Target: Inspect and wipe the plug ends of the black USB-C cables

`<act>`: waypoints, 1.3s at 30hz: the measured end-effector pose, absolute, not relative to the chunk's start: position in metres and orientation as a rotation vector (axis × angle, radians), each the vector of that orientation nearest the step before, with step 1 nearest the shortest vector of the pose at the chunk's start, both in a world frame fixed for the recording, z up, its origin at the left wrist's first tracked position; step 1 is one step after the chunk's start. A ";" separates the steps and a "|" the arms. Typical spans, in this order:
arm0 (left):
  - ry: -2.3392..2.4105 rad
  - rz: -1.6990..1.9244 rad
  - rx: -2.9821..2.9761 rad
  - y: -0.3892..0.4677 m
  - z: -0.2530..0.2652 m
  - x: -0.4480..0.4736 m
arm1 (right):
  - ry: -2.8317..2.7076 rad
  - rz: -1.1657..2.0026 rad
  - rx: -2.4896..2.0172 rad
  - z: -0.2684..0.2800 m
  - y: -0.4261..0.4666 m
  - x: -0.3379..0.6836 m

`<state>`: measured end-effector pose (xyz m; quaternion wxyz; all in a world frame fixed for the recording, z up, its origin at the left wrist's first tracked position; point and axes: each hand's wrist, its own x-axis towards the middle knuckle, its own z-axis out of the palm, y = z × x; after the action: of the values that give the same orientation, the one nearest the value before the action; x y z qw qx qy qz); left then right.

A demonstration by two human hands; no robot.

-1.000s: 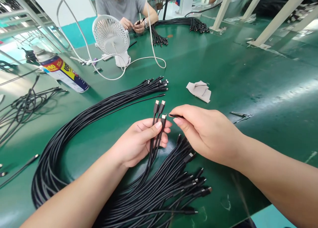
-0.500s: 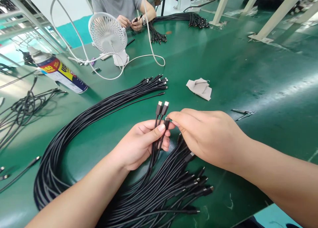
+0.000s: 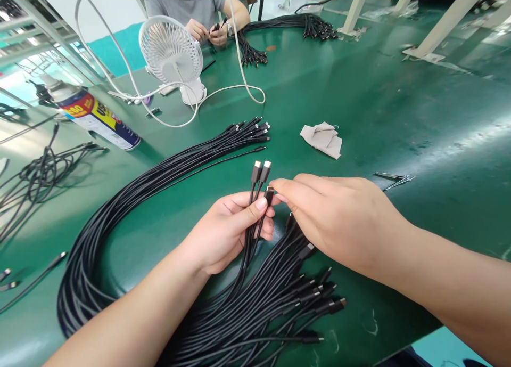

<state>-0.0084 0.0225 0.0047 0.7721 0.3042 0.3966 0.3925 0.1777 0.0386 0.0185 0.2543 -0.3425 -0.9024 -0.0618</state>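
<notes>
My left hand (image 3: 227,226) is closed around three black USB cables (image 3: 246,250). Two of their plugs (image 3: 261,172) point upward above the fingers, with bright metal tips. A third plug (image 3: 269,195) is pinched under my left thumb, a bit lower and to the right. At that plug's tip, my right hand (image 3: 339,218) has its thumb and forefinger pressed together. Whether the pinch holds the metal tip or something small is hidden. Below both hands lies a thick bundle of black cables (image 3: 239,314), its plug ends spread to the right.
The bundle curves left to more plug ends (image 3: 255,127). A white fan (image 3: 171,55), a spray can (image 3: 98,116), a crumpled cloth (image 3: 322,139) and tweezers (image 3: 395,179) are on the green table (image 3: 399,111). Tangled cables (image 3: 43,170) lie left. Opposite, a co-worker's hands (image 3: 207,34) hold cables.
The view has shifted very slightly. Both hands keep the same grip, with the right fingertips still at the third plug's tip.
</notes>
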 end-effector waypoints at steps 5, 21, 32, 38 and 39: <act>0.880 0.848 0.675 0.023 0.003 -0.008 | -2.457 -0.159 -0.944 0.017 0.039 0.178; 0.852 0.857 0.655 0.023 -0.001 -0.009 | -2.460 -0.159 -0.971 0.016 0.040 0.178; 0.860 0.853 0.627 0.026 -0.004 -0.010 | -2.529 -0.113 -1.038 0.017 0.041 0.180; 0.869 0.848 0.618 0.026 -0.006 -0.011 | -2.573 -0.068 -1.099 0.019 0.041 0.180; 0.870 0.844 0.619 0.026 -0.005 -0.011 | -2.581 -0.058 -1.104 0.019 0.041 0.180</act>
<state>-0.0114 0.0259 -0.0054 0.7774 0.2861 0.4020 0.3901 0.1804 0.0407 0.0191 0.1661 -0.3876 -0.9065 -0.0203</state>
